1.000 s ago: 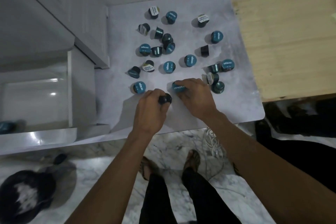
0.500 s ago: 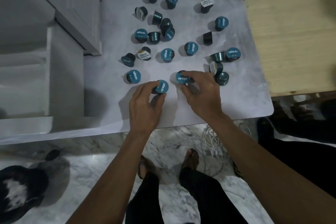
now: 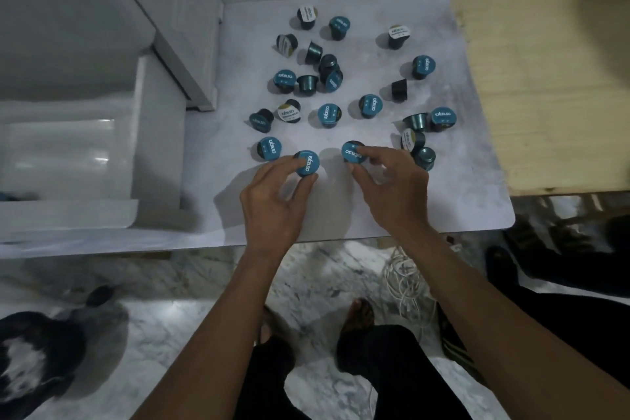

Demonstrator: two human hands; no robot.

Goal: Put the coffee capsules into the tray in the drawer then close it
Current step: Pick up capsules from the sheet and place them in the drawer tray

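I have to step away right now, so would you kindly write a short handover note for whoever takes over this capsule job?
Left hand: fingertips pinch a teal-lidded capsule at the near side of the white tabletop.
Right hand: fingertips pinch a second teal-lidded capsule beside it.
Drawer: open, to the left of the tabletop; the tray inside looks almost bare, with only a dark shape at its near-left edge that I cannot identify.
Done: at most a start.
Left: carry both held capsules to the tray, then move the scattered capsules that cover the tabletop, and close the drawer.
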